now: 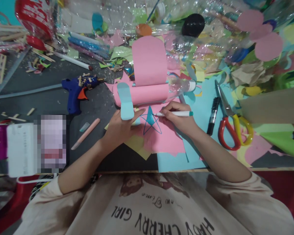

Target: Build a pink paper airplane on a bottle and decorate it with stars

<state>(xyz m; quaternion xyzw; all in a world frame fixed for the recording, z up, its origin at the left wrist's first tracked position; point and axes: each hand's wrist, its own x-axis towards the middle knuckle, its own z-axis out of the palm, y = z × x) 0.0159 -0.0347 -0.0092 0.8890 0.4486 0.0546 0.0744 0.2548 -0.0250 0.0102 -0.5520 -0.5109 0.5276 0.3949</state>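
My right hand (177,116) is closed around a white marker (182,114) with a green end. Its tip touches a star (150,120) drawn in blue-green lines on pink paper (164,142), with the top point and part of the middle coloured in. My left hand (121,129) lies with fingers stretched out on the paper, left of the star. Just above the hands is a plastic bottle (186,86) wrapped in pink paper (147,94), with a pink rounded flap (149,58) standing at its far side. A light blue paper strip (126,101) hangs over its left part.
A blue glue gun (74,96) and a peach marker (87,133) lie on the left, near a phone (53,142) and a white box-shaped device (22,149). Scissors (229,127) and a black marker (213,116) lie at right. Plastic bottles and paper scraps crowd the back.
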